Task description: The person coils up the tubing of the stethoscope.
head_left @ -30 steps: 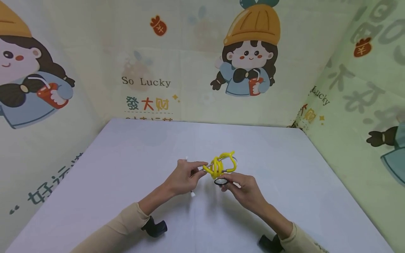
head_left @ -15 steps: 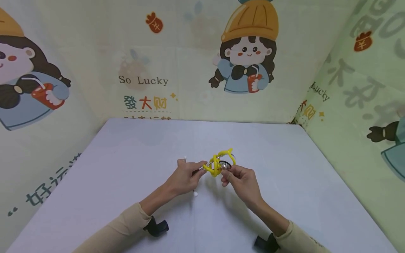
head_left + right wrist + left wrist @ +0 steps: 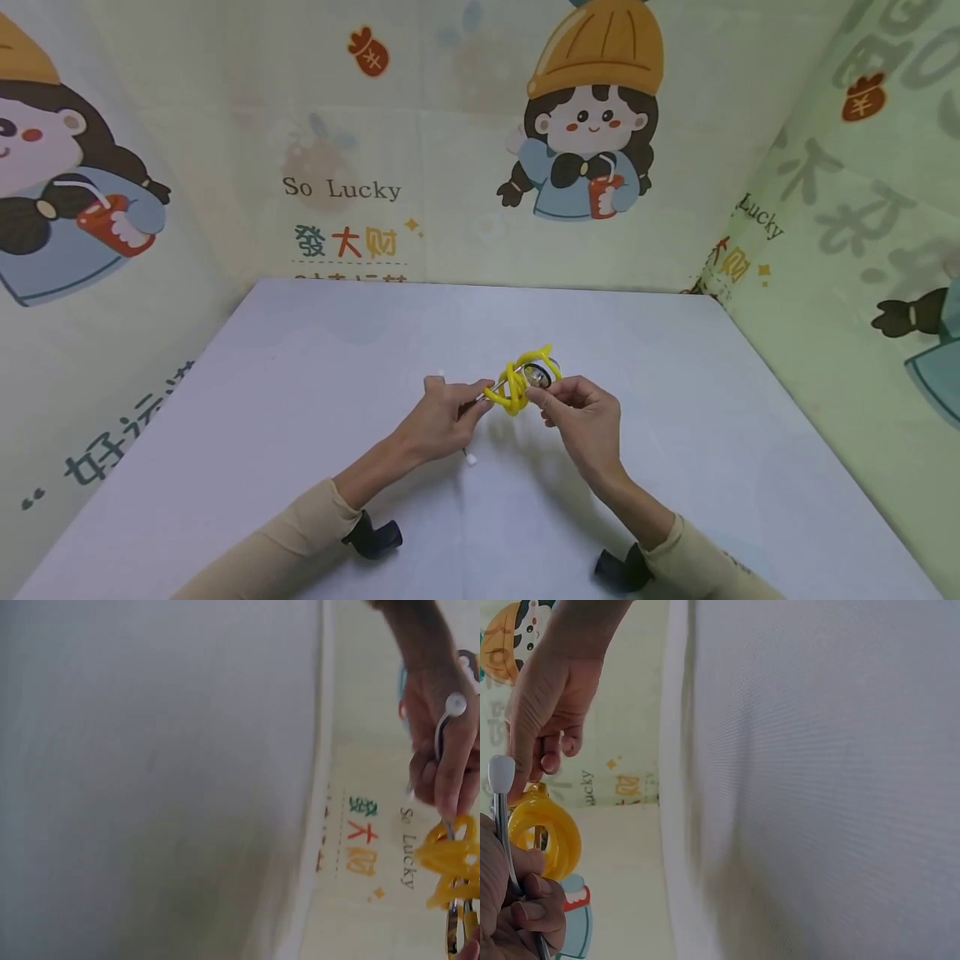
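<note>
A stethoscope with yellow tubing [image 3: 513, 393] is held in the air over the table, its tubing coiled round the metal ear tubes. My left hand [image 3: 437, 422] grips the ear tubes between thumb and fingers. White eartips stick out past that hand; one eartip [image 3: 470, 459] shows below it, another eartip [image 3: 501, 774] in the left wrist view. With thumb and fingertips, my right hand [image 3: 590, 423] pinches the round, black-rimmed chest piece [image 3: 537, 376] at the coil's right side. In the right wrist view the yellow coil [image 3: 442, 856] sits at the right edge, partly cut off.
A white-covered table [image 3: 360, 333] lies beneath both hands. Printed cloth walls [image 3: 457, 150] stand behind it and at both sides. Black camera mounts [image 3: 373, 537] hang under the wrists, close to the tabletop.
My right hand has brought the chest piece up from below the coil to the loop at its right side. My left hand keeps its hold, nearly still.
</note>
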A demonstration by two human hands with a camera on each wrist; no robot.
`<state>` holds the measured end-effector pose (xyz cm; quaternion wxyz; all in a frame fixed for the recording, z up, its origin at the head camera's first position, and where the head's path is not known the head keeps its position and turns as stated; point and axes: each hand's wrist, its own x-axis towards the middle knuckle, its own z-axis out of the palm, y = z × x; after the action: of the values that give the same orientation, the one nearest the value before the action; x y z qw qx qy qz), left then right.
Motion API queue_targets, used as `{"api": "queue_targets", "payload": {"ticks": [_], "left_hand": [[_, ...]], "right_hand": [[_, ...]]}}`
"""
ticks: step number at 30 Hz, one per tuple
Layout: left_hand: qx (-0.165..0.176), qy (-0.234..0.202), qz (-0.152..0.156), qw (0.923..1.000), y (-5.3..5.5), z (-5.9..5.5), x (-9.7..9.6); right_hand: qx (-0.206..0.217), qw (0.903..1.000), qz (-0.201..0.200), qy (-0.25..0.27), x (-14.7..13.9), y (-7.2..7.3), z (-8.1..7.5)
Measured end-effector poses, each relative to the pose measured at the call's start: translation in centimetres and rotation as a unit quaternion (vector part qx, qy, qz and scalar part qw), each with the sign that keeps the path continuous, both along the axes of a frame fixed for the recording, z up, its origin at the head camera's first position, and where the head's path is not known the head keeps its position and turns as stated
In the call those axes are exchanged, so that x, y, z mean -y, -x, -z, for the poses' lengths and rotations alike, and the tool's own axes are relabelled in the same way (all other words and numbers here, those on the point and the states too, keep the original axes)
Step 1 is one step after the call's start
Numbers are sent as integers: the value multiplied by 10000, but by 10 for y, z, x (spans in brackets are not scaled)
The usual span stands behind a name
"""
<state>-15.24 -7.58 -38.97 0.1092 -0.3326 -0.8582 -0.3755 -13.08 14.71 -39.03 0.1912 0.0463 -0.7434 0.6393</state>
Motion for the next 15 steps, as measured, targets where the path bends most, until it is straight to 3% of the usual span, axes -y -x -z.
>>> {"api": "queue_targets", "payload": {"ticks": [2,3,7,9,11,13,15], "left_hand": [[-5,68,33,10000,0,-1,1],[-5,82,49,10000,0,-1,1],[10,141,90,9999,0,-3,2],[-26,165,99,9998,0,-2,3],[-50,167,120,9998,0,-1,3],[-78,148,135,9998,-1,1,4],[-137,125,147,9997,-1,5,4]], "right_hand": [[-824,9943,224,-636,-3,4,0],[-1287,9864,313,-976,-4,6,0],[-2781,9302,494,-2346,-9,14,0],[-3112,9041,564,-2874,-11,16,0],[-3204,8859,651,-3291,-12,18,1],[-3194,8756,708,-3555,-14,19,3],[-3067,8750,662,-3687,-15,20,4]]}}
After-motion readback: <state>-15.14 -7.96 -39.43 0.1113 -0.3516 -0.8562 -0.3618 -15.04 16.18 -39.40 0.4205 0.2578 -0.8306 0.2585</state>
